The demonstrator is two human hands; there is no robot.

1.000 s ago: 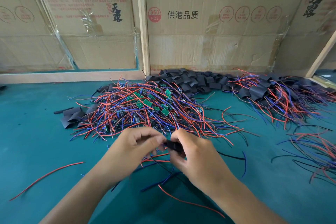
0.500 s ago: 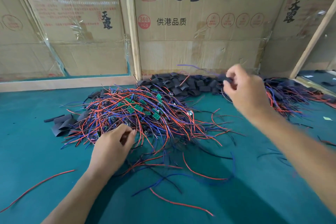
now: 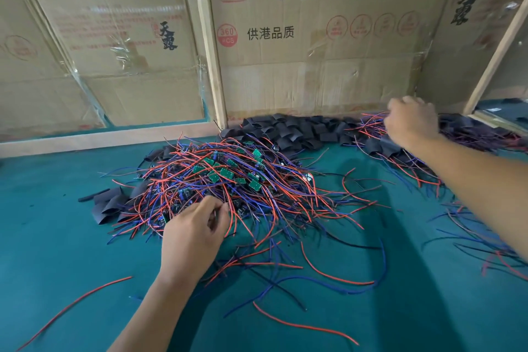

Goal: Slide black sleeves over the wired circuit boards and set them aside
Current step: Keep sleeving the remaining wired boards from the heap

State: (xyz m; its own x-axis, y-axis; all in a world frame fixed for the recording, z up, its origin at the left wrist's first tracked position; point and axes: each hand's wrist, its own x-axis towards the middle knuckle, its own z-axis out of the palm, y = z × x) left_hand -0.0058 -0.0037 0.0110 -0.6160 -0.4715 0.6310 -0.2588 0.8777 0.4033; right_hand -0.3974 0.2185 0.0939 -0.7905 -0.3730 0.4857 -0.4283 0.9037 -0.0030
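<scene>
the left hand [image 3: 194, 234] rests at the near edge of the tangled heap of red and blue wired green circuit boards [image 3: 228, 189], fingers curled and pinching among the wires — likely picking the next board. right of that heap, farther back, the right hand [image 3: 411, 123] hovers over the sleeved pile [image 3: 400, 149]; its finger state i cannot tell. behind the heap lie flat black sleeves [image 3: 294, 130] — loose, glossy, creased.

L hand [image 3: 194, 233] in wired boards [image 3: 228, 177]; R hand [image 3: 411, 123] maybe gripping sleeves [image 3: 288, 130].
</scene>
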